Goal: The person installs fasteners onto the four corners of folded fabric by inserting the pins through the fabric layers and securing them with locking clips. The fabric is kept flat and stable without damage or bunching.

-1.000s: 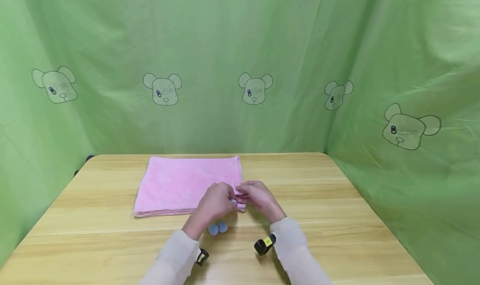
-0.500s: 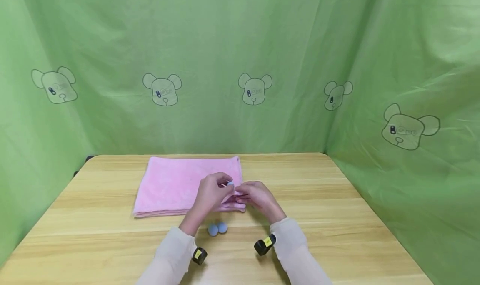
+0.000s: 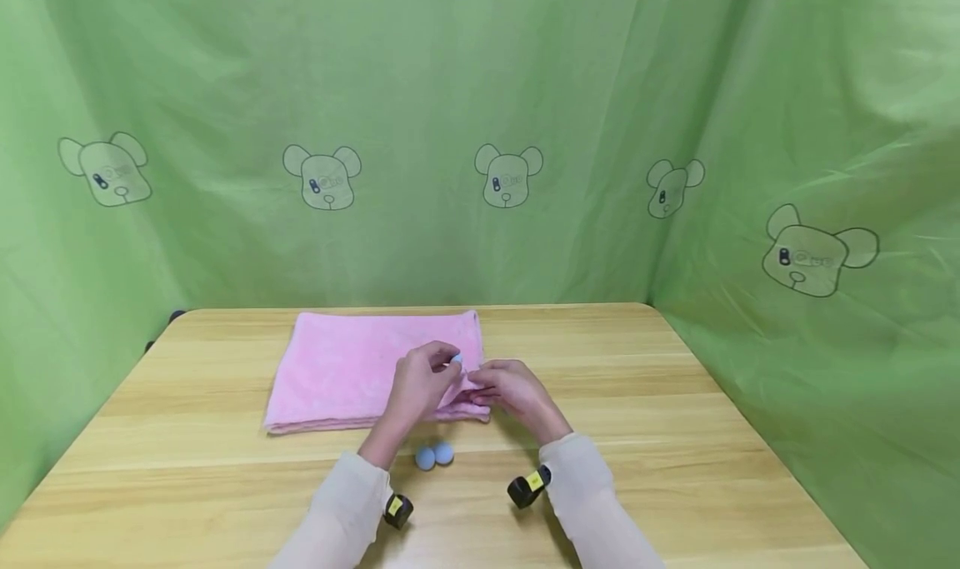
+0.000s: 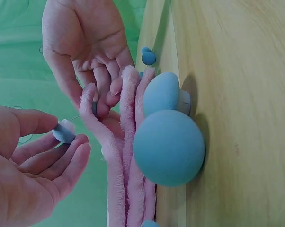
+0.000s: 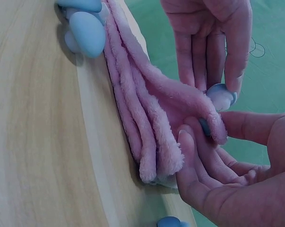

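A folded pink plush blanket (image 3: 352, 365) lies on the table with its near right corner lifted. My left hand (image 3: 416, 381) pinches a small blue-and-white mushroom-shaped pin (image 4: 63, 133) above that corner. In the left wrist view a thin needle runs from the pin toward the raised fabric. My right hand (image 3: 517, 390) grips the top layer of the corner between thumb and fingers. Against the underside of this layer sits a small dark blue piece (image 5: 205, 126), partly hidden by fabric and fingers.
Two more blue mushroom-shaped pieces (image 3: 426, 458) rest side by side on the wooden table (image 3: 675, 469), just in front of the blanket. Further small blue pieces (image 5: 169, 222) appear low in the right wrist view. Green curtains (image 3: 420, 236) with bear-head outlines surround the table.
My left hand has risen from the blanket's corner and shifted slightly left, bringing the mushroom-shaped pin up into view. The right hand keeps its place at the corner.
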Motion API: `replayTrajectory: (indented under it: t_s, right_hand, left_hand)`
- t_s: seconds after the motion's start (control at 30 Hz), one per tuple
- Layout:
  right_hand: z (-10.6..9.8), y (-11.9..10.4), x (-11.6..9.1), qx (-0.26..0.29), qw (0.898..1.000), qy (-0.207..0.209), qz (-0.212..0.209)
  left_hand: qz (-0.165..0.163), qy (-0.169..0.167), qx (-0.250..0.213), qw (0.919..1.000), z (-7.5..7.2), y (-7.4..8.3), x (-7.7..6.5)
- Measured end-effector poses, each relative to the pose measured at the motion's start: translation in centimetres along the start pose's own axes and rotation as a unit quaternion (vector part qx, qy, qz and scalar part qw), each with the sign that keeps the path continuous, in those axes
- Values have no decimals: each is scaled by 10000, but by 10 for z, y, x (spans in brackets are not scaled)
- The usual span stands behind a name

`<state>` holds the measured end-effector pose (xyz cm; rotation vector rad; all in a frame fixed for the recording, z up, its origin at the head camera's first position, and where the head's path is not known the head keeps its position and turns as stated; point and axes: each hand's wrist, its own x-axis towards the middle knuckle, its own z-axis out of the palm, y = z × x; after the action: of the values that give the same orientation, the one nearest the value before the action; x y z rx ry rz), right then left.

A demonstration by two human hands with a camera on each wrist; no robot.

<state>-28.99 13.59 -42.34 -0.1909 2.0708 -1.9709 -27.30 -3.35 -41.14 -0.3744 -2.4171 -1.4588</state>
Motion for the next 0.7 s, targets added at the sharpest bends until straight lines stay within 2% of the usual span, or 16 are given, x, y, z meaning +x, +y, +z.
replayTrajectory:
  t_s: [0.23,0.43,0.7]
  right_hand:
    - [0,-1,0,-11,10000,8,-1]
    - [0,1,2,-38,10000,55,-14]
    - [1,3,2,-23,10000,76,-48]
  left_hand:
    - [-41,66,-196,9998,1,0,0]
    - [171,152,-22,9997,4,-1,1]
    - [45,89,112,9999,8,-2,-1]
